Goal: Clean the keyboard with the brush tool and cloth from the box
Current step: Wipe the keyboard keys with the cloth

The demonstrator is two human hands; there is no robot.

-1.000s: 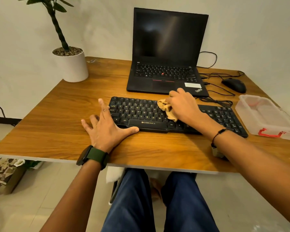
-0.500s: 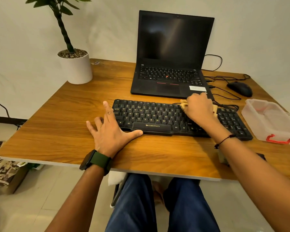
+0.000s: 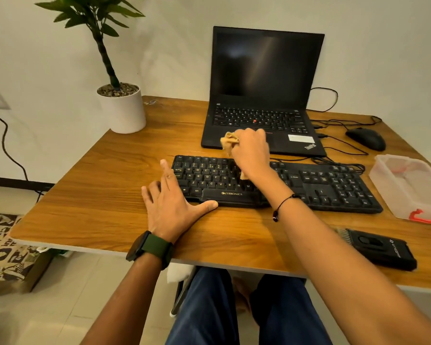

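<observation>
A black keyboard (image 3: 321,185) lies across the middle of the wooden desk (image 3: 105,195). My right hand (image 3: 251,153) is closed on a crumpled tan cloth (image 3: 229,141) and sits over the keyboard's upper middle rows, by the laptop's front edge. My left hand (image 3: 171,205) rests flat on the desk with fingers spread, thumb against the keyboard's front left edge. The black brush tool (image 3: 381,247) lies on the desk near the front edge at the right. The clear plastic box (image 3: 408,185) with a red latch stands right of the keyboard.
An open black laptop (image 3: 264,95) stands behind the keyboard. A black mouse (image 3: 366,138) and loose cables lie at the back right. A white pot with a plant (image 3: 122,108) stands at the back left corner.
My right hand with the cloth has swept from the keyboard's right part back left and up toward its top rows. The left hand has stayed put. The view has shifted, bringing the brush tool into sight.
</observation>
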